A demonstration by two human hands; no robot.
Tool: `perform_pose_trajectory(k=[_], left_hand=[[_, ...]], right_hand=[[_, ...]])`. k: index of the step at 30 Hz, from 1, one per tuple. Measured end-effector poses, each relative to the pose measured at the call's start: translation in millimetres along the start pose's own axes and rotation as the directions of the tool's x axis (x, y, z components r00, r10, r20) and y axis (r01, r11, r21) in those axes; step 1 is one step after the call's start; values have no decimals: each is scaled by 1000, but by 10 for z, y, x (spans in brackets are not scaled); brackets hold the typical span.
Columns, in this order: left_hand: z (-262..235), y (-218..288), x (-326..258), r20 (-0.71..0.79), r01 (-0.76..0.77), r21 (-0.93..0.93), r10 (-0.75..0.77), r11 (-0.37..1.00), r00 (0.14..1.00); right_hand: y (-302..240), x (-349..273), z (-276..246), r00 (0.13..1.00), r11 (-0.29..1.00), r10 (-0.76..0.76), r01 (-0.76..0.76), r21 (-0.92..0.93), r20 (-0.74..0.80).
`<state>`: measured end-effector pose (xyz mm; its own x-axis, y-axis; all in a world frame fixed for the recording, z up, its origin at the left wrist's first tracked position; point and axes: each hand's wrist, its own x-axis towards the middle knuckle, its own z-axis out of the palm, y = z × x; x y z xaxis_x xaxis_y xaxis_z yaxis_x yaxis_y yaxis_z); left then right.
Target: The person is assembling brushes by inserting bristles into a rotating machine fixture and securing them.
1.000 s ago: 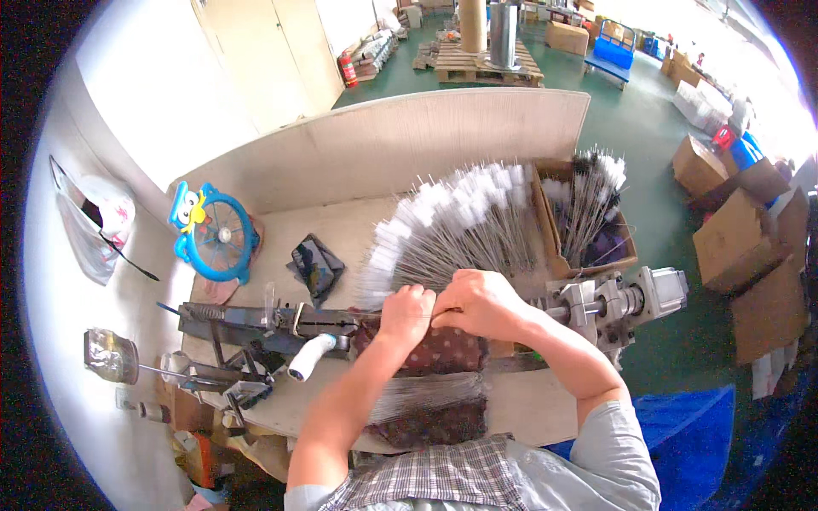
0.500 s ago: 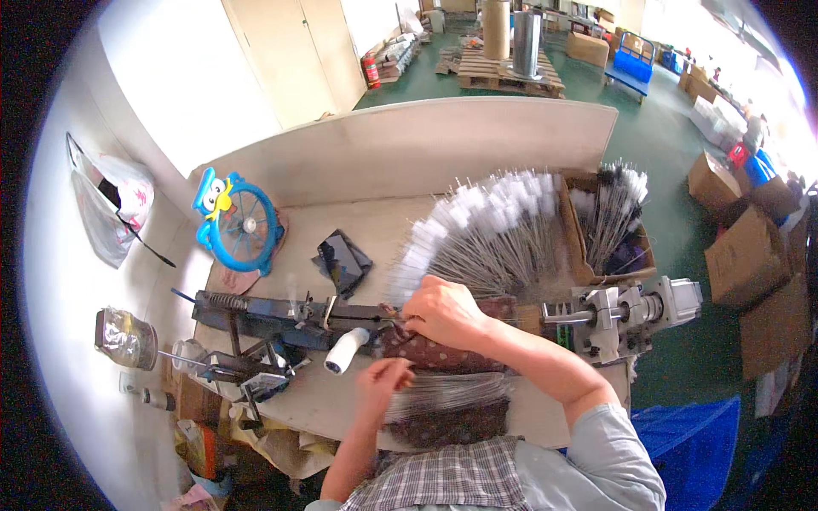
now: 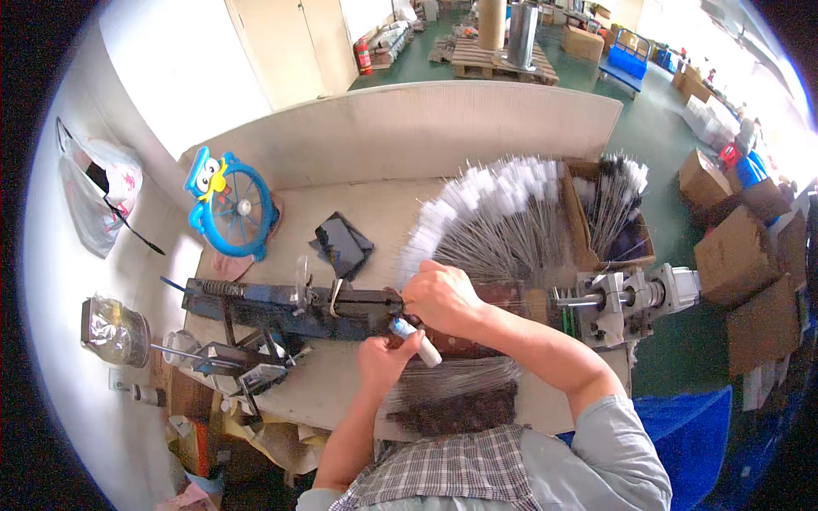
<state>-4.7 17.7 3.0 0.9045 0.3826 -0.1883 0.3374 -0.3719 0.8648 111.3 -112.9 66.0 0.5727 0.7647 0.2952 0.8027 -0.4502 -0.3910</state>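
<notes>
My left hand (image 3: 383, 364) is closed round a white cylindrical grip (image 3: 429, 351) with a bluish end, beside the end of a long dark metal fixture (image 3: 362, 301). Close above it, my right hand (image 3: 440, 298) is closed at that same end of the fixture; whatever its fingers hold is hidden. Beyond the right hand, many thin wire-stemmed brushes (image 3: 486, 209) with white bristle tips lie fanned out. A bundle of thin wires (image 3: 460, 375) lies below the hands, next to a reddish-brown cloth (image 3: 464, 341) partly covered by my right forearm.
A cardboard box (image 3: 579, 226) of more brushes stands right of the fan. A metal machine head (image 3: 630, 300) is at the table's right end. A blue toy-like wheel (image 3: 234, 209) and a black pouch (image 3: 342, 245) lie at the left. A raised board (image 3: 400, 132) edges the back.
My left hand has moved up and right and closed round the white grip, which has shifted right along the fixture. The right hand stays near the fixture's end. The view has shifted slightly.
</notes>
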Motion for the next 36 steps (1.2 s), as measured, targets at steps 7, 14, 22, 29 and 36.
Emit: perform_pose_trajectory(k=[7, 14, 22, 29, 36], left_hand=[[308, 187, -130, -9, 62, -646, -89, 761, 996], [452, 113, -158, -112, -20, -359, -22, 933, 993], [6, -488, -135, -109, -103, -113, 90, 988, 990], [-842, -930, -367, -252, 128, -772, -484, 623, 838], [-1191, -1214, -321, -86, 165, -901, -540, 400, 837]], right_hand=[[-6, -599, -258, 977, 981, -153, 168, 93, -147], [414, -1020, 285, 996, 993, -39, 29, 117, 76], [842, -381, 578, 979, 989, 147, -149, -5, -142], [770, -167, 543, 942, 983, 153, -178, -56, -300], [435, -356, 503, 941, 999, 40, -47, -12, -335]])
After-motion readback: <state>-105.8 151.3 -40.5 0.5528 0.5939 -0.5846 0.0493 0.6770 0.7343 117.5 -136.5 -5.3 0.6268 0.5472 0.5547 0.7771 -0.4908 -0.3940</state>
